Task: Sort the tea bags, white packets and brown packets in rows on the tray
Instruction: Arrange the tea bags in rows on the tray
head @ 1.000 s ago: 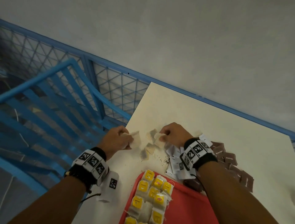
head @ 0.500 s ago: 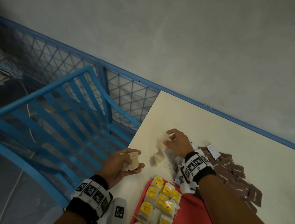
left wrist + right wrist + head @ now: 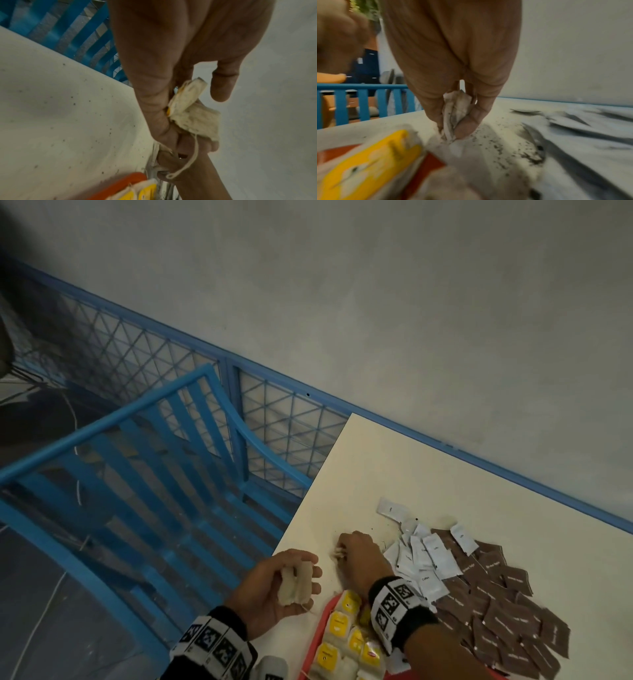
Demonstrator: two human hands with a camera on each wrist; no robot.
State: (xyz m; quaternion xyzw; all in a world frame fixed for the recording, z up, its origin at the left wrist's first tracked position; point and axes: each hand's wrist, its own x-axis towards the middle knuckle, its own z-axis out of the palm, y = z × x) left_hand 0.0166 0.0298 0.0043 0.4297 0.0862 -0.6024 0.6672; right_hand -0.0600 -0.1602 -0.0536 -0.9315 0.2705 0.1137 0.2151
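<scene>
Beige tea bags (image 3: pixel 296 581) gripped in L hand (image 3: pixel 274 590), R hand (image 3: pixel 359 559) pinching tea bag (image 3: pixel 455 115) on table (image 3: pixel 428 474)

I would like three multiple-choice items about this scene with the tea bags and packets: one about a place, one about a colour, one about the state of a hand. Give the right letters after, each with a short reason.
1. Where do the brown packets lie?
A. on the table, right of the white packets
B. in rows on the tray
C. on the blue chair

2. What colour are the tags of the tea bags on the tray?
A. green
B. yellow
C. blue

3. What is the left hand doing?
A. pressing flat on the table
B. hanging with nothing in it
C. holding tea bags

Answers:
1 A: the head view shows them heaped on the table, beyond the white packets, not on the red tray.
2 B: yellow tags show in a row on the tray.
3 C: the left wrist view shows its fingers curled round pale tea bags with a string hanging.
</scene>
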